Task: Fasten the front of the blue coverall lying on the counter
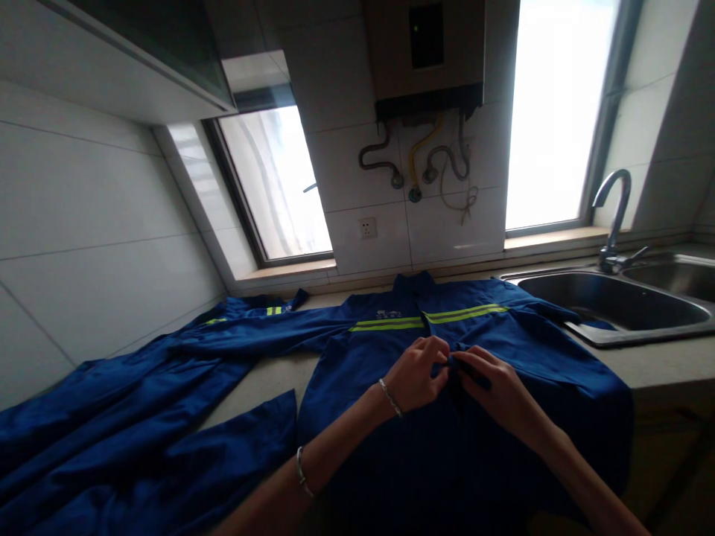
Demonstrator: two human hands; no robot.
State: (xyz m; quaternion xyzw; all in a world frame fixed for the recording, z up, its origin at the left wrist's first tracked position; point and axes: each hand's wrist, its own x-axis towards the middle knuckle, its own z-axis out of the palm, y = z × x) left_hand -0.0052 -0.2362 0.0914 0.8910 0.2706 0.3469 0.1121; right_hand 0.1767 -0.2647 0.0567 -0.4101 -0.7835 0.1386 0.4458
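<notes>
A blue work jacket [363, 372] with yellow-green reflective stripes across the chest lies spread on the counter, collar towards the wall. My left hand [418, 376] pinches its front edge at the middle, below the stripes. Close against it, my right hand [488, 380] also has thumb and fingers closed on the front edge. Fabric bunches up between the fingertips, and any button there is too small and dark to make out. One jacket sleeve stretches left; the other reaches the sink's edge.
More blue work clothes [112, 417] lie heaped on the left. At the right is a metal sink [603, 339] with a tall faucet [617, 216]. A water heater [427, 56] hangs on the tiled wall between two windows, with hoses beneath. A cabinet [123, 52] overhangs the upper left.
</notes>
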